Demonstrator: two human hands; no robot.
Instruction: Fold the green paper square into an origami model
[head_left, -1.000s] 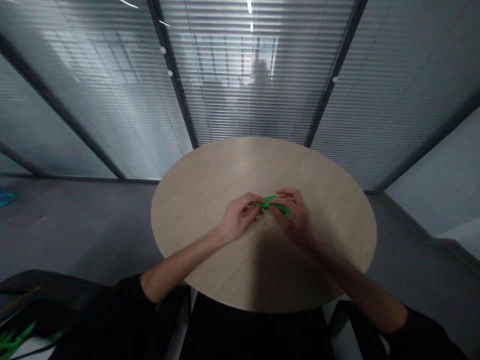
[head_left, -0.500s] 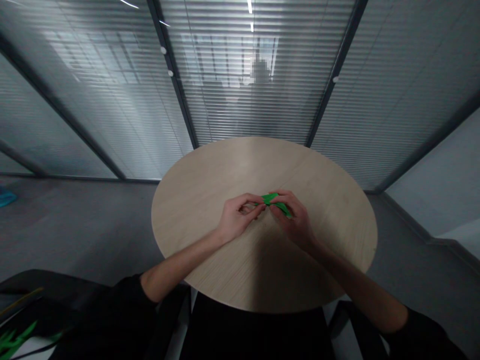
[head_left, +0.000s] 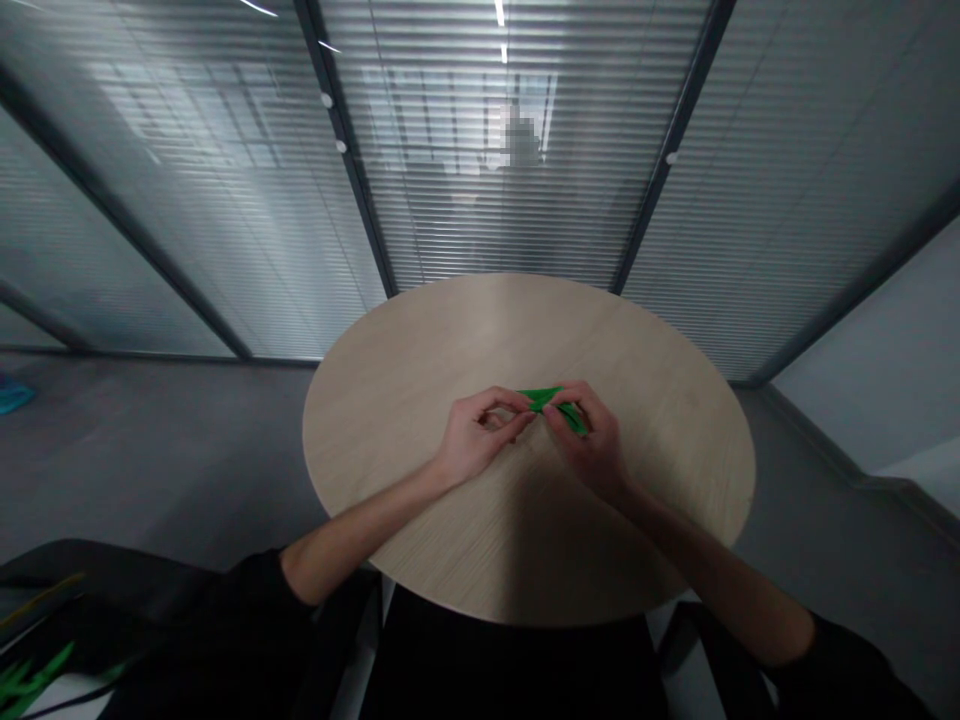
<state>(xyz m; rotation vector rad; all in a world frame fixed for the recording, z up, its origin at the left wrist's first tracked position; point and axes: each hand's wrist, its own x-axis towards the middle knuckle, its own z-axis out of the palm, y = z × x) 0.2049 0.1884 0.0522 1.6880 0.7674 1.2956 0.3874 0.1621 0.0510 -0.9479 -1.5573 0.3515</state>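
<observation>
Green folded paper (head_left: pixel 553 402) sits pinched between both hands, just above the middle of the round pale-wood tabletop (head_left: pixel 660 380). The left hand (head_left: pixel 480 432) is curled, its fingertips nipping one end; the right hand (head_left: pixel 589 440) closes over the other. Light and soft, it will likely bend easily, so its creased edges offer the surest hold.
</observation>
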